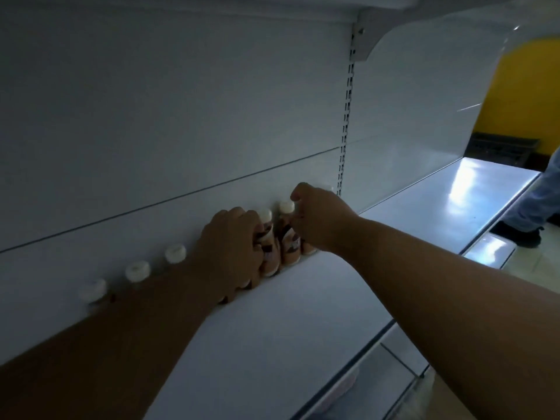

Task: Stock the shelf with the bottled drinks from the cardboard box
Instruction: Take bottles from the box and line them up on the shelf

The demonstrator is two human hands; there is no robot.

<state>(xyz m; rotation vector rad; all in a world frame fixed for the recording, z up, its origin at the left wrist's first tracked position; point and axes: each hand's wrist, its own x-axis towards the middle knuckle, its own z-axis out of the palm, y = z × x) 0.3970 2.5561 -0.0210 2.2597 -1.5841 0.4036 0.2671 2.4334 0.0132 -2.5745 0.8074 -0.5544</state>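
Small brown bottled drinks with white caps stand in a row along the back of the white shelf [272,328]. My left hand [231,247] is wrapped around the side of one bottle [268,237] in that row. My right hand [318,219] grips another bottle just to the right, mostly hidden behind the hand, with its base [309,249] showing. One bottle [289,237] stands between the two hands. Further left, three white caps [138,271] show above my left forearm. The cardboard box is out of view.
The shelf's back panel [181,116] rises right behind the bottles, with a slotted upright [345,131] at its right end. Another shelf [454,201] continues to the right. A person's leg and dark shoe [527,234] stand at the far right on the floor.
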